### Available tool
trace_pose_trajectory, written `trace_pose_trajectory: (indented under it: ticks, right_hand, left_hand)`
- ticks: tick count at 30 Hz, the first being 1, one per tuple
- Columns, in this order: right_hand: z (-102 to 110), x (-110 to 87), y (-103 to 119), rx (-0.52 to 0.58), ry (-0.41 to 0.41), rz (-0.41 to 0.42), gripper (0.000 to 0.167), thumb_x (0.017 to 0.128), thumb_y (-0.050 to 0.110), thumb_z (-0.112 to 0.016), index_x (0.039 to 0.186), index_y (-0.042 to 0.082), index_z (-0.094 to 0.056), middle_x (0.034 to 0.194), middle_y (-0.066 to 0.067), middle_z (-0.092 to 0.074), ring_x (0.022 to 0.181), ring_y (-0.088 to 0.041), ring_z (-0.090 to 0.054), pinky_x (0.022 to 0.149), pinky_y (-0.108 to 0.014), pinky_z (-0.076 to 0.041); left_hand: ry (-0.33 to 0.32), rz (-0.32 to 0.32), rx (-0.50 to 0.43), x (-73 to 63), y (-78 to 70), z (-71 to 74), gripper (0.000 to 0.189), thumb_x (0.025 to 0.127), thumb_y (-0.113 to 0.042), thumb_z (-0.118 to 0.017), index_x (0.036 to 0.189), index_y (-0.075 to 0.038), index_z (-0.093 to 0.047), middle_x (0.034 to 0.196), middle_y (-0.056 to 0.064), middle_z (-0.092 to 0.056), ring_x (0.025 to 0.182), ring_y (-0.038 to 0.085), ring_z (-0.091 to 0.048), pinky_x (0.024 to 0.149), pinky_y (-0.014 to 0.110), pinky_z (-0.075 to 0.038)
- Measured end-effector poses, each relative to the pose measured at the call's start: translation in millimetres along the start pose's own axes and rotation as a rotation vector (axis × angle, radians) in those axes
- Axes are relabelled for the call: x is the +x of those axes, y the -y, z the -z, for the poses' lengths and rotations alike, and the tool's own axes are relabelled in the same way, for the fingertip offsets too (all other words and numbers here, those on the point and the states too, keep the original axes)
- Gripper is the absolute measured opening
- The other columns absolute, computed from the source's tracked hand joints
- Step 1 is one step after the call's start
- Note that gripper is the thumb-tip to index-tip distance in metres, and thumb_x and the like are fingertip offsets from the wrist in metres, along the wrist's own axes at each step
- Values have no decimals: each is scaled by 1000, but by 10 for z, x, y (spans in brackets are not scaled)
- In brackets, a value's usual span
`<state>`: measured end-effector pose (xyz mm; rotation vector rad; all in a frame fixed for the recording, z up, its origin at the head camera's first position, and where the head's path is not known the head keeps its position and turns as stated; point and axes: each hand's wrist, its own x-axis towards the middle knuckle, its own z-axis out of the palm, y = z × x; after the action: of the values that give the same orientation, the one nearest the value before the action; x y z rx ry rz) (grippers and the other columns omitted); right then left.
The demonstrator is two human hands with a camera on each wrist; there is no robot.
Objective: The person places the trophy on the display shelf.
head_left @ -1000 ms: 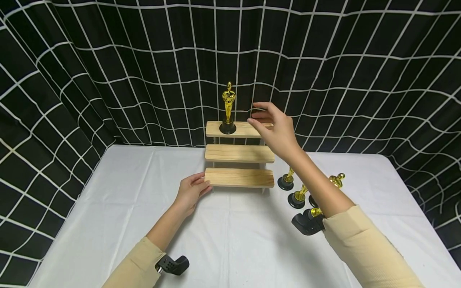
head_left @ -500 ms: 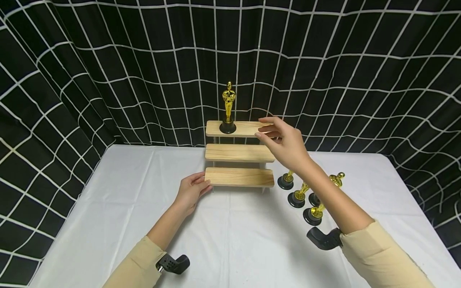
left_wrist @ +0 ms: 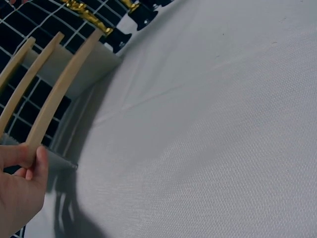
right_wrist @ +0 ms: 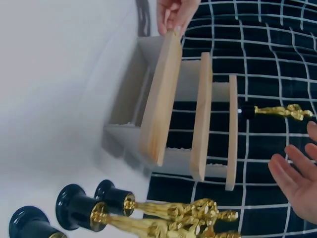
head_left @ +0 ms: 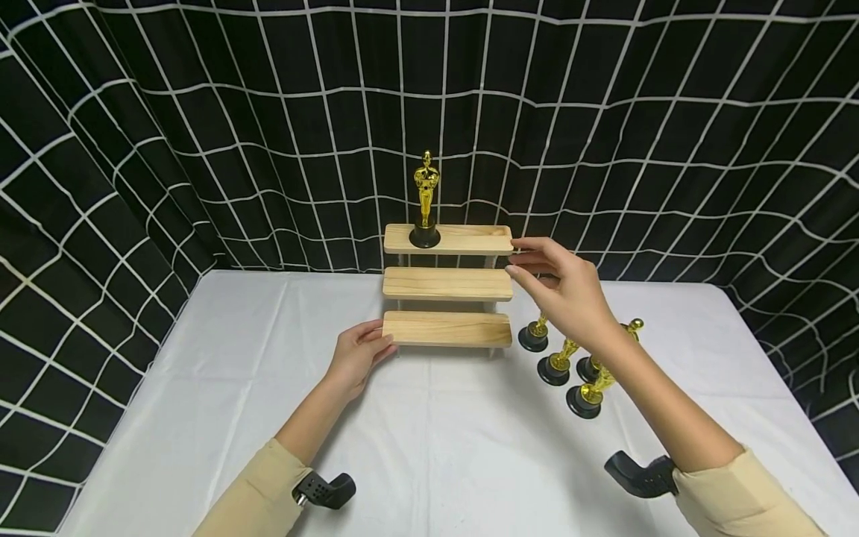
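A three-tier wooden display stand [head_left: 446, 329] is at the middle of the back of the table. My left hand [head_left: 354, 358] pinches the left end of its lowest board; the left wrist view shows thumb and fingers around that board end [left_wrist: 35, 134]. On the top board, left of centre, a gold trophy statuette [head_left: 426, 190] with a black base stands upright. My right hand [head_left: 564, 287] hovers off the right ends of the upper boards, its fingers loosely bent around nothing. In the right wrist view this hand [right_wrist: 299, 173] is apart from the boards.
Several more gold statuettes [head_left: 555, 367] on black bases stand on the white-covered table [head_left: 429, 447] right of the stand, partly hidden under my right forearm. A black curtain with a white grid [head_left: 302, 127] hangs behind and at both sides.
My right hand has moved down and to the right, away from the statuette on the top board and past the stand's right end. The left hand keeps its hold on the lowest board.
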<state>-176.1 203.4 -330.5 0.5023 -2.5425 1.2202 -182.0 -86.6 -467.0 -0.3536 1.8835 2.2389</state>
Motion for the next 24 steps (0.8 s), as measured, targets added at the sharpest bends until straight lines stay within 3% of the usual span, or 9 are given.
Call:
trace_pose_trajectory:
  ticks: [5, 10, 12, 24]
  right_hand:
    - [89, -129, -38, -26, -11, -6, 34, 104, 11, -70, 136, 1, -64, 119, -19, -76, 110, -29, -73, 83, 1, -55]
    - [176, -241, -95, -41, -31, -6, 34, 103, 9, -70, 135, 0, -64, 120, -18, -76, 104, 10, -65, 84, 2, -54]
    - [210, -278, -106, -35, -36, -5, 34, 103, 9, -69, 136, -1, -64, 120, -19, -76, 101, 20, -58, 84, 2, -54]
    - [386, -516, -192, -59, -94, 8, 36, 100, 0, -71, 135, -2, -64, 116, -24, -76, 99, 24, -57, 84, 4, -52]
  left_hand:
    - [3, 1, -4, 1, 2, 2, 47, 101, 14, -57, 147, 16, -47, 134, 32, -60, 93, 10, -69, 93, 20, -65]
    - [5, -2, -9, 10, 2, 2, 46, 101, 14, -57, 147, 16, -47, 134, 33, -60, 94, 11, -69, 93, 20, -65]
    - [3, -3, -7, 13, 4, 3, 46, 101, 14, -57, 146, 16, -47, 134, 33, -60, 95, 12, -69, 93, 21, -65]
    - [-4, 0, -6, 19, 16, -1, 46, 101, 14, -57, 146, 16, -49, 134, 32, -61, 96, 13, -69, 95, 22, -65]
